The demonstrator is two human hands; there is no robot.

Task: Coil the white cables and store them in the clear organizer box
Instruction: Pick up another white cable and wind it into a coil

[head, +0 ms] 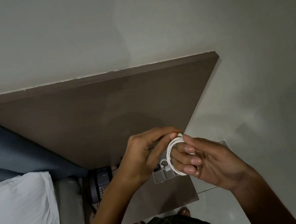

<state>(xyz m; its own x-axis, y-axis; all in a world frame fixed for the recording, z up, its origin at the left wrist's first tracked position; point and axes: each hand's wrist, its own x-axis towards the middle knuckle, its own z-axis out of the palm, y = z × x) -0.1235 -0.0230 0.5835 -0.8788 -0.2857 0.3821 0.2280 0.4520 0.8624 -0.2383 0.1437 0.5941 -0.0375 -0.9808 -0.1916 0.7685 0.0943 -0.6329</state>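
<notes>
White cable (171,156), wound in several loops around the fingers of the right hand (206,162), sits just right of centre in the lower half of the frame, held above the worktop rather than resting on it. The right hand's fingers are spread inside the coil, apparently serving as a former that keeps the loops even, while the left hand (146,156), at centre frame, pinches the cable's free end near the top of the coil between thumb and fingertips, likely to guide the last turn or tuck the plug. Directly beneath the hands, partly hidden by them, the clear organizer box (163,175) lies on the grey-brown worktop (166,201), its small compartments visible; a white item shows in one, though what it is cannot be made out. A dark telephone (101,184) stands at the worktop's left edge, with a white pillow (20,211) on the bed at lower left. Judging by the full coil, winding looks nearly complete and storage has not yet begun.
</notes>
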